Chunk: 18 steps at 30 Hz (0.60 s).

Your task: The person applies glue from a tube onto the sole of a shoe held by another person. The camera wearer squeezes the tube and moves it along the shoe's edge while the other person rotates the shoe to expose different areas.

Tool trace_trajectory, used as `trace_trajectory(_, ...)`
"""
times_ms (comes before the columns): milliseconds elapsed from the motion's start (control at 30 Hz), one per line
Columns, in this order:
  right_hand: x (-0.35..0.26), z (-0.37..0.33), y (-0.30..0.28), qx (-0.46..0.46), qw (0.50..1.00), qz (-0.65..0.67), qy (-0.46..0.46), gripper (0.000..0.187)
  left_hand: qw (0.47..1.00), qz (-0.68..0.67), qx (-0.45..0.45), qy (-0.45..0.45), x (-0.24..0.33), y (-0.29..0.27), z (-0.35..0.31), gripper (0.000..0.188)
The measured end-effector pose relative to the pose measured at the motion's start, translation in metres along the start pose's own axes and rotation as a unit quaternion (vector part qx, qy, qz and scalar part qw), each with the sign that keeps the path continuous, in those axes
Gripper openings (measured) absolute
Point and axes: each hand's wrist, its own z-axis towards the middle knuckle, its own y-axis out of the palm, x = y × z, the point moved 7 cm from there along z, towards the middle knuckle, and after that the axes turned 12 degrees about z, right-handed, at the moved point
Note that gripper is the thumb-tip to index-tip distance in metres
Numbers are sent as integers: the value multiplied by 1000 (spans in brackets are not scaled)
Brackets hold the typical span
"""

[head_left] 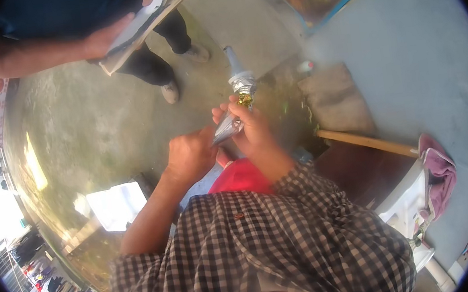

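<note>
A long silver foil-wrapped object [228, 128] with a shiny gold band and a pale grey-blue tapered top slants up and away in front of my body. What kind of thing it is I cannot make out. My right hand [252, 125] is closed around its middle, just below the gold band, thumb on the near side. At its lower end my left hand [192, 155] is closed, the fingers curled and partly hidden. The tapered top [232, 61] points away from me, with a whitish ring at its base.
Across from me, another person [59, 27] holds a pale flat board or open book [148, 26]. A white tub [117, 206] is at my left. A red cloth [242, 178] lies over my lap. To my right are a brown sack [335, 100], a wooden bar [366, 142] and a pink towel [440, 171].
</note>
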Motion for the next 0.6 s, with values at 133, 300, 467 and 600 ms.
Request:
trace_trajectory(133, 12, 1, 5, 30, 997, 69, 19, 27, 1000, 13, 3, -21, -5, -4, -5, 19)
trace_trajectory(300, 23, 1, 0, 17, 990, 125, 61, 34, 997, -12, 3, -74, -11, 11, -16, 24)
trace_trajectory(467, 17, -5, 4, -99, 991, 62, 64, 48, 994, -75, 18, -83, -1, 21, 2, 37)
trace_trajectory(600, 22, -4, 1, -133, 982, 98, 88, 40, 985, -121, -19, -123, 0, 26, 12, 33)
